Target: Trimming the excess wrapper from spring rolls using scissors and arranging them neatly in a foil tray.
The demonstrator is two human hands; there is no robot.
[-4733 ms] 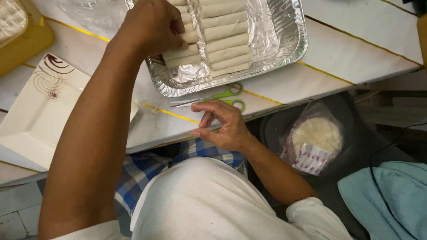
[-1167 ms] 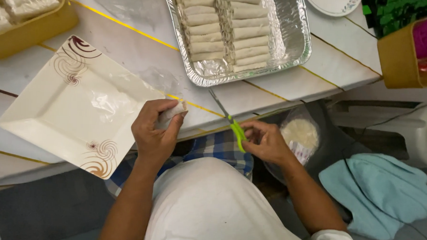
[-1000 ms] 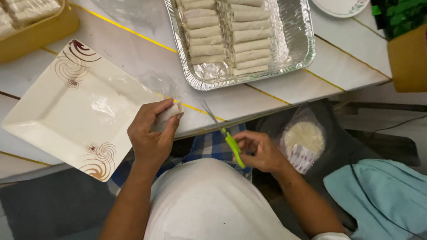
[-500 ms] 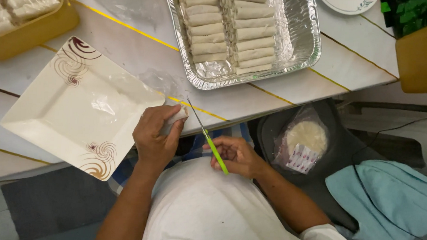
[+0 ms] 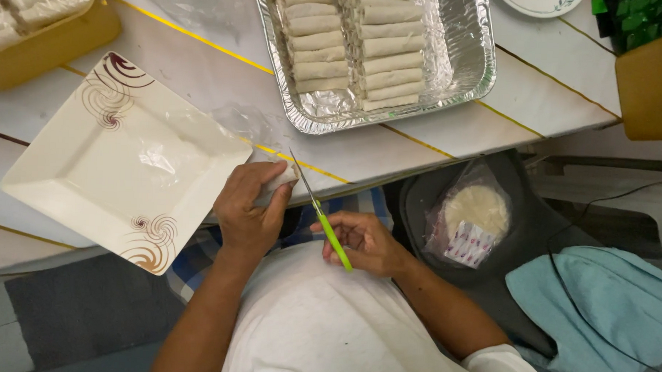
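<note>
Head view – left hand (image 5: pixel 248 212) still wrapped around a pale roll (image 5: pixel 278 181) at the surface (image 5: pixel 435 142) edge, while right hand (image 5: pixel 364 242), holding green-handled scissors (image 5: pixel 321 211), has swung the blades up toward it since before.

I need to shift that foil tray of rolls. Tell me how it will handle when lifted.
The foil tray looks thin and crinkled, so it would probably flex if lifted. Two rows of rolls load it, so it may sag in the middle.

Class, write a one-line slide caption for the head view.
Left hand holds a wrapped roll while right hand aims green-handled scissors at it, beside a square plate.
</note>
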